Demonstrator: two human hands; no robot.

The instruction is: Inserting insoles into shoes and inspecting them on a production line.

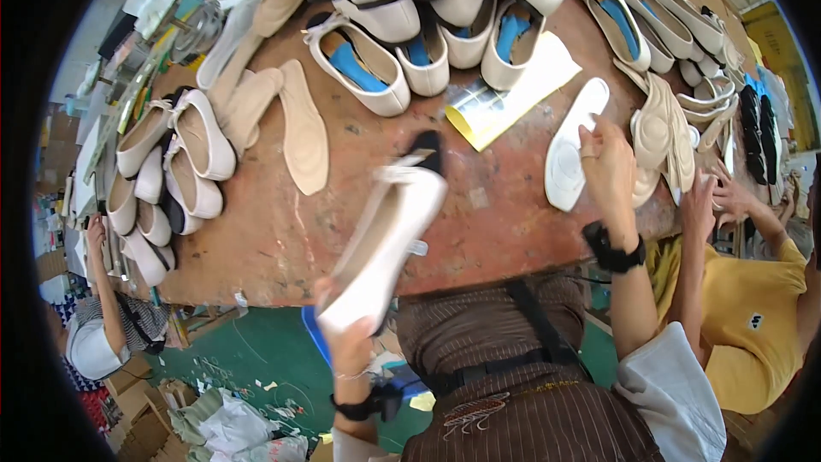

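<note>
My left hand (346, 334) grips the heel end of a pale ballet flat (386, 244), blurred by motion, with a black toe and a small bow. The shoe tilts over the table's near edge, toe pointing away from me. My right hand (610, 162) has its fingers curled at the right edge of a white insole (575, 150), which looks pinched there. Just right of that hand, beige cushioned insoles (654, 133) lie in a pile. A single beige insole (304, 133) rests on the table farther left.
Pale flats, some with blue inserts, form a heap (376, 68) at the far middle. More flats stand at left (192, 154) and far right (616, 26). A yellow-edged sheet (517, 90) lies on the brown table (256, 248). Co-workers are at left (98, 334) and right (727, 316).
</note>
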